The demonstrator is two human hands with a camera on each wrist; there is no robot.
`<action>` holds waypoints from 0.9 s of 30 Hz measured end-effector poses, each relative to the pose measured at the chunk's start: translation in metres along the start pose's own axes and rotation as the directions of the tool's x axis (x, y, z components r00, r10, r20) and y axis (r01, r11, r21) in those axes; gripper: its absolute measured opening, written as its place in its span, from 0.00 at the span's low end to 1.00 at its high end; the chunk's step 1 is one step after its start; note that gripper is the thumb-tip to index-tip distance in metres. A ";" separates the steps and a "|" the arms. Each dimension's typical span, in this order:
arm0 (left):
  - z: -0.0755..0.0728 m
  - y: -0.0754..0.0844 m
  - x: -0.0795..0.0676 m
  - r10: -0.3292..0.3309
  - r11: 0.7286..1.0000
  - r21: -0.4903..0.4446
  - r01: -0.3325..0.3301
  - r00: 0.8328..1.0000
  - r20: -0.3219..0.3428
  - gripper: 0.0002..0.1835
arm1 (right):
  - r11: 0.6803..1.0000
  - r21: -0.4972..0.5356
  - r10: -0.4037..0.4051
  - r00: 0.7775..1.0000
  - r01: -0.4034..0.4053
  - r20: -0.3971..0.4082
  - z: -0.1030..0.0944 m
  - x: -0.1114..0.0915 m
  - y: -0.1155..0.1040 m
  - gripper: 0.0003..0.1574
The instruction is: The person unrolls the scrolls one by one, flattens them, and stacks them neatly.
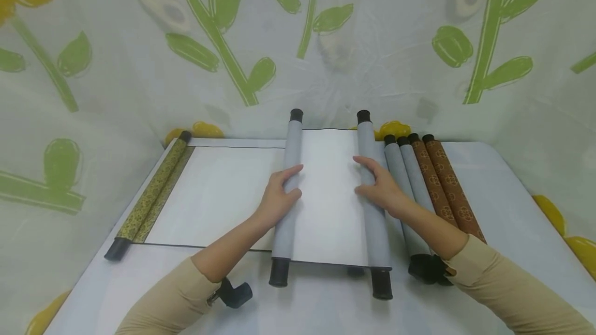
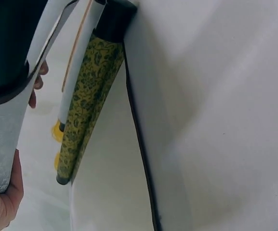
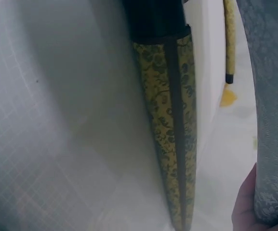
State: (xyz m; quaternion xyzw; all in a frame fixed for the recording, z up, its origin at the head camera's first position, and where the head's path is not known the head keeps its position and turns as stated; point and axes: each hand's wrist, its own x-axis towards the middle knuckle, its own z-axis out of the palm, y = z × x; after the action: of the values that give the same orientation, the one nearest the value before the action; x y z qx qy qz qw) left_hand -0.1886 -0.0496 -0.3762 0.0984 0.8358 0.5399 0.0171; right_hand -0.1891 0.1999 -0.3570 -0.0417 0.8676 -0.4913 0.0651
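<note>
A grey scroll (image 1: 329,195), partly unrolled to a white sheet, is held above the table between both hands. My left hand (image 1: 278,198) grips its left roll (image 1: 282,237), thumb and index finger showing on the near side. Its right roll (image 1: 376,237) is gripped by my right hand (image 1: 382,187). Below lies a yellow-green patterned scroll (image 1: 155,190), spread open with its white sheet (image 1: 219,195) flat on the table. Its other patterned roll (image 3: 167,120) shows in the right wrist view; in the head view the raised scroll mostly hides it.
To the right, a rolled grey scroll (image 1: 414,195) and a brown patterned scroll (image 1: 449,190) lie side by side on the white table (image 1: 493,185). A curtain (image 1: 386,66) with green leaves hangs behind the table. Dark wrist cameras (image 1: 235,293) sit at the cuffs.
</note>
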 end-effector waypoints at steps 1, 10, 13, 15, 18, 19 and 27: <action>0.000 -0.001 0.000 -0.006 1.000 0.001 0.006 1.000 0.000 0.31 | 1.000 -0.003 -0.001 1.000 0.001 -0.004 0.000 0.000 0.000 0.46; -0.004 -0.001 0.000 -0.081 0.996 -0.032 0.081 0.997 0.000 0.36 | 1.000 0.006 -0.024 1.000 0.024 -0.007 0.000 0.000 -0.001 0.53; -0.004 -0.001 0.000 -0.086 0.996 -0.025 0.086 0.996 -0.001 0.36 | 1.000 -0.008 -0.015 1.000 0.015 -0.005 0.000 -0.001 -0.001 0.52; -0.005 -0.002 0.000 -0.081 0.997 -0.008 0.081 0.997 -0.007 0.35 | 1.000 -0.008 -0.011 1.000 0.011 -0.001 -0.001 -0.001 -0.001 0.51; -0.007 -0.004 0.001 -0.057 0.998 0.017 0.057 0.998 -0.013 0.35 | 1.000 -0.006 -0.002 1.000 0.002 0.011 -0.002 0.000 0.001 0.49; -0.008 -0.006 0.001 -0.044 0.999 0.027 0.044 0.999 -0.013 0.35 | 1.000 -0.009 -0.001 1.000 0.001 0.014 -0.003 0.000 0.002 0.48; -0.017 -0.016 0.005 -0.008 0.998 0.055 0.008 1.000 -0.004 0.29 | 1.000 0.004 0.013 0.999 -0.013 0.036 -0.009 0.001 0.008 0.43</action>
State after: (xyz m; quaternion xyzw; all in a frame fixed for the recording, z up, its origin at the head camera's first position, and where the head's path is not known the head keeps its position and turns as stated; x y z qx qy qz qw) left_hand -0.1977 -0.0700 -0.3830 0.0947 0.8508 0.5167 0.0148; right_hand -0.1914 0.2121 -0.3595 -0.0446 0.8655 -0.4919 0.0838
